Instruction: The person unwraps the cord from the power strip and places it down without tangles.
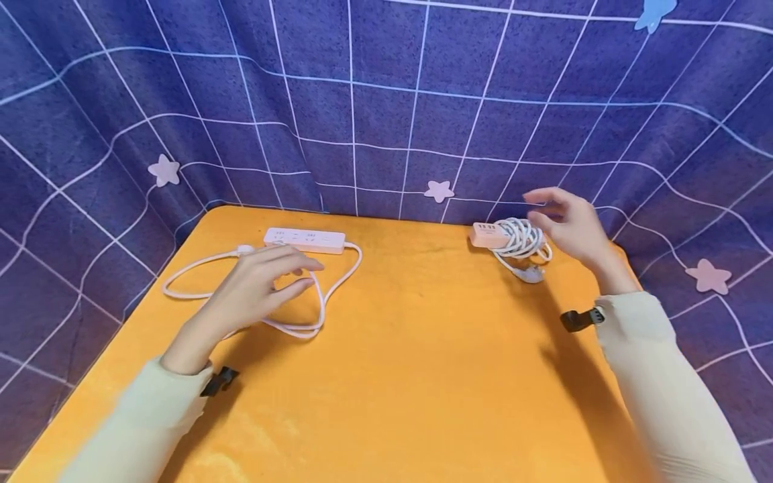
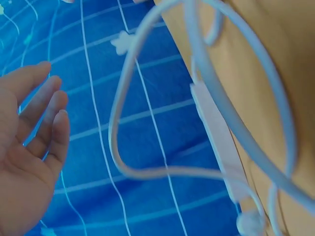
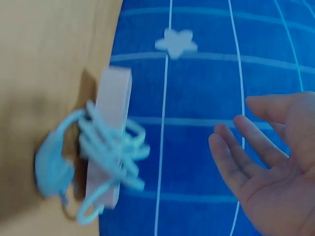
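On the left of the table lies a white power strip, its white cord spread in loose loops. My left hand hovers over those loops, fingers relaxed and holding nothing; the left wrist view shows its palm apart from the cord. At the back right sits a second power strip, pinkish-white, with its cord wound around it in a bundle. The plug of that cord rests on the table in front. Just right of the bundle my right hand is raised, fingers loosely bent around nothing.
An orange-yellow table spreads below both hands. Behind it and at both sides hangs a blue curtain with white grid lines and star shapes. The first strip's plug end lies near that strip's left end.
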Demonstrator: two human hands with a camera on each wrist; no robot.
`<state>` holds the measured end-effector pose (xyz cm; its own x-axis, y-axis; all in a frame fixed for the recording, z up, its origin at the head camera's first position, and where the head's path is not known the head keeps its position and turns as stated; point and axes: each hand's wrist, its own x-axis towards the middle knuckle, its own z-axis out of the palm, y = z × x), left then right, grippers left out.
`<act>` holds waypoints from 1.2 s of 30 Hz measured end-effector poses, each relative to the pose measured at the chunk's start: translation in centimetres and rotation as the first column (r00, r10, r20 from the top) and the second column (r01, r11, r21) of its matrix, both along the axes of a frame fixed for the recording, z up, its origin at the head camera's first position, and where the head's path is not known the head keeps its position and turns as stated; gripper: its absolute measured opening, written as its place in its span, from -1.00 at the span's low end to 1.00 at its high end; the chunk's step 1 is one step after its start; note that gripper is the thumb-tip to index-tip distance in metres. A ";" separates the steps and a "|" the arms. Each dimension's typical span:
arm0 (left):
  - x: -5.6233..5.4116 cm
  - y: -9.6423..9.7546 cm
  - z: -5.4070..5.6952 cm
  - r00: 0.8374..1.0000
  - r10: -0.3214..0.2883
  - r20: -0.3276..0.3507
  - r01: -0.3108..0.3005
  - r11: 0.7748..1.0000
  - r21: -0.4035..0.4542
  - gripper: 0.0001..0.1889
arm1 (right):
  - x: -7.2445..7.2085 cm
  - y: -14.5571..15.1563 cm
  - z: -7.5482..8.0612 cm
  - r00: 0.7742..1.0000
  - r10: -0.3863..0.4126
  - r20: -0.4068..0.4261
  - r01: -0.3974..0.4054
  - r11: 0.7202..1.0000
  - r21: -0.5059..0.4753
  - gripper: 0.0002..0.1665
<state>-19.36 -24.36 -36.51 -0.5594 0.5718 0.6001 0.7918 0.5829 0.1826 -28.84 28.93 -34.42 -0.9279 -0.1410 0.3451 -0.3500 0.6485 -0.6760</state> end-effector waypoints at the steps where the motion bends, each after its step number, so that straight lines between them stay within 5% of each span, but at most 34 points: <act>1: -0.1 0.6 0.0 1.000 -0.008 0.003 0.008 1.000 -0.001 -0.67 | 0.1 0.7 -0.1 1.000 -0.020 0.000 0.020 1.000 0.000 -0.63; 9: -1.2 5.1 0.0 0.992 -0.068 0.109 0.066 0.997 0.027 -0.70 | 0.5 4.4 -2.0 0.996 -0.089 0.018 0.089 0.996 -0.020 -0.51; 20: -2.6 9.4 -1.0 0.965 -0.047 0.257 0.020 0.994 0.105 -0.64 | -1.2 7.1 -6.2 0.995 -0.085 0.052 0.092 0.984 -0.151 -0.52; 30: -3.9 12.8 -1.5 0.922 -0.074 0.381 0.011 0.986 0.165 -0.65 | -2.1 7.7 -9.3 0.992 -0.103 0.076 0.110 0.990 -0.091 -0.39; 36: -4.5 14.2 -1.9 0.909 -0.072 0.411 0.000 0.985 0.174 -0.67 | -2.8 7.6 -10.6 0.987 -0.088 0.132 0.103 0.989 -0.110 -0.32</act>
<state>-23.88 -10.18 -38.40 -0.7588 0.5086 0.4068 0.6433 0.4877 0.5902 -31.62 36.58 -45.03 -0.9724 -0.0156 0.2330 -0.1971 0.5896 -0.7833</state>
